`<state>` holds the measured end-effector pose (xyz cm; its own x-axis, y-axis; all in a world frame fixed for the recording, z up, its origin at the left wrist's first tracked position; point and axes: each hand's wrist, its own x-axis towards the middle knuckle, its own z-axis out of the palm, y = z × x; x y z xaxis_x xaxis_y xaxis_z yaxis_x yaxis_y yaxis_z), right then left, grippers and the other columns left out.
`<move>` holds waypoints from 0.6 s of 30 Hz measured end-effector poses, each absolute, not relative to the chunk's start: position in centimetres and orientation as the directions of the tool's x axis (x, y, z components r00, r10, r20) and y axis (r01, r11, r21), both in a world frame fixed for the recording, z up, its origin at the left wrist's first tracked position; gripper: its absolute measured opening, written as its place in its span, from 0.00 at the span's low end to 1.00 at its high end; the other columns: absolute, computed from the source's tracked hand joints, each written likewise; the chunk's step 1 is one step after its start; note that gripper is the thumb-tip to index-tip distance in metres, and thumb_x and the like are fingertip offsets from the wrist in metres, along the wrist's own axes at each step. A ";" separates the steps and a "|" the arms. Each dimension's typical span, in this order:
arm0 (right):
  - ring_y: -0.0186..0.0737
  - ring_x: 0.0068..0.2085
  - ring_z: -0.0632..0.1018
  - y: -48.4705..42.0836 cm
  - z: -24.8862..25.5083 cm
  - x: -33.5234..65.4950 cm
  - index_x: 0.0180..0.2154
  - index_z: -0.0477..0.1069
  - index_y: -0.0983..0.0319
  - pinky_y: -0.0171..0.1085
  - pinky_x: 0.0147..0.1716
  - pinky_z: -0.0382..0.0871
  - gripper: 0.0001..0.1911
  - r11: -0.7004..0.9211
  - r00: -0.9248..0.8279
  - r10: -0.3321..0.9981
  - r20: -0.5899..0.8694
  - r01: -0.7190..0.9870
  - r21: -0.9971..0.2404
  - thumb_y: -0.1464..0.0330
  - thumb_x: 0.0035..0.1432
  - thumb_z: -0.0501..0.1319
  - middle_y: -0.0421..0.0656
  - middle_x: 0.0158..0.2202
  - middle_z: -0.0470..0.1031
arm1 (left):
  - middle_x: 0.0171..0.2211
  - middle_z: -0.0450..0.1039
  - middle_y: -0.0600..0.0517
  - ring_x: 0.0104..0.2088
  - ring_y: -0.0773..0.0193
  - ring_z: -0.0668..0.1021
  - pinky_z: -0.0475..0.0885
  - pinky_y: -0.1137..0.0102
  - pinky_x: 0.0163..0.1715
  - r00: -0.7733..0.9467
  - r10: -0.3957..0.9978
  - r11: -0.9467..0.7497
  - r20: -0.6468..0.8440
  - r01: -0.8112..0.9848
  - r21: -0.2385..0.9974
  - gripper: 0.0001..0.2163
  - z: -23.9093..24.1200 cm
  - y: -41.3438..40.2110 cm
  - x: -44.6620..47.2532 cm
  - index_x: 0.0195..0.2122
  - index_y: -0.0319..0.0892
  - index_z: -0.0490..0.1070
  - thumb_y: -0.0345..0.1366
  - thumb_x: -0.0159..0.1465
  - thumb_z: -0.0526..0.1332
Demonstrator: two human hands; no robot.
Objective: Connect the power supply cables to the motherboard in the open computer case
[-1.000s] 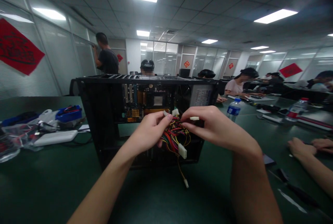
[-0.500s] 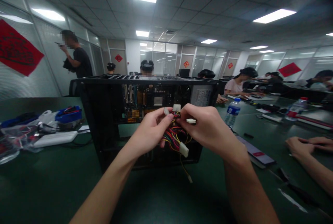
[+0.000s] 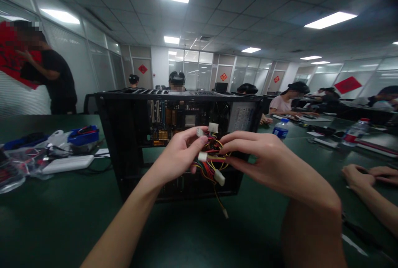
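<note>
From the head camera, looking forward and down: a person's two bare hands work over a loose bundle of coloured wires (image 3: 207,171) in front of an open black computer case (image 3: 183,97), which stands upright on a dark green table (image 3: 199,239).

The left hand (image 3: 177,154) is closed on the bundle, a grey-white plug (image 3: 199,132) showing at its thumb and forefinger; the right hand (image 3: 264,152) curves in from the other side, fingertips among the wires, thumb and forefinger a little apart — whether they grip a wire, I cannot tell.

A white connector (image 3: 213,127) sticks up above the bundle; another white connector (image 3: 202,157) lies across it, near the left thumb; a larger white plug (image 3: 219,177) hangs below, and a small plug (image 3: 225,213) dangles lowest, on a thin lead.

Inside the case, behind the hands, are a circuit board (image 3: 178,112), a dark fan (image 3: 222,112) and a labelled metal box (image 3: 241,116); to the left lie clear plastic bags (image 3: 25,162), a flat white box (image 3: 68,164) and a blue container (image 3: 83,135); to the right stand a blue-capped bottle (image 3: 280,128) and a red-capped bottle (image 3: 356,132) — with a co-worker's hands (image 3: 357,176) resting nearer, at the right edge.
</note>
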<state>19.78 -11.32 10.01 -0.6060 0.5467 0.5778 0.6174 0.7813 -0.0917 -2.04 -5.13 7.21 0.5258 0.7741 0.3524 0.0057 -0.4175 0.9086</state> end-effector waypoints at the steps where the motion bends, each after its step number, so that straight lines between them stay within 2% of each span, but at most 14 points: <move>1: 0.37 0.44 0.80 -11.3 10.0 19.7 0.42 0.76 0.62 0.34 0.44 0.73 0.06 0.777 -0.597 0.546 0.587 0.623 -0.090 0.74 0.66 0.61 0.45 0.47 0.79 | 0.37 0.76 0.49 0.24 0.67 0.76 0.71 0.77 0.15 0.527 0.776 -0.414 0.348 0.008 0.910 0.21 7.2 -5.2 -2.0 0.60 0.43 0.69 0.46 0.68 0.60; 6: 0.39 0.43 0.80 -10.5 9.6 18.8 0.42 0.77 0.64 0.36 0.43 0.73 0.07 0.750 -0.568 0.552 0.610 0.658 -0.067 0.74 0.67 0.61 0.46 0.46 0.79 | 0.38 0.75 0.50 0.25 0.68 0.75 0.70 0.78 0.15 0.498 0.794 -0.402 0.349 -0.002 0.916 0.24 7.3 -5.3 -1.9 0.64 0.45 0.66 0.45 0.68 0.60; 12: 0.36 0.35 0.77 -9.4 9.1 18.2 0.36 0.78 0.64 0.34 0.34 0.69 0.08 0.715 -0.534 0.536 0.654 0.699 -0.016 0.74 0.67 0.60 0.45 0.38 0.77 | 0.41 0.77 0.48 0.21 0.72 0.70 0.70 0.77 0.15 0.500 0.801 -0.393 0.330 0.022 0.919 0.27 7.3 -5.9 -1.5 0.68 0.46 0.62 0.44 0.69 0.59; 15: 0.36 0.36 0.77 -9.6 9.5 18.6 0.36 0.78 0.64 0.34 0.35 0.69 0.09 0.744 -0.563 0.512 0.649 0.669 -0.006 0.76 0.67 0.59 0.46 0.39 0.76 | 0.42 0.77 0.48 0.21 0.71 0.71 0.70 0.77 0.15 0.501 0.801 -0.383 0.328 0.009 0.924 0.28 7.3 -5.9 -1.5 0.69 0.48 0.61 0.43 0.68 0.60; 18: 0.37 0.39 0.79 -10.0 10.1 19.2 0.38 0.77 0.62 0.33 0.38 0.71 0.09 0.787 -0.563 0.489 0.666 0.615 -0.058 0.77 0.66 0.58 0.46 0.41 0.77 | 0.40 0.77 0.50 0.22 0.70 0.71 0.71 0.77 0.15 0.487 0.807 -0.384 0.334 0.003 0.923 0.28 7.4 -5.9 -1.6 0.69 0.50 0.61 0.43 0.68 0.60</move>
<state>19.19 -10.04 10.05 -0.5628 0.4890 0.6664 0.6147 0.7866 -0.0580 -1.57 -5.94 7.38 0.4873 0.8070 0.3337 0.0031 -0.3838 0.9234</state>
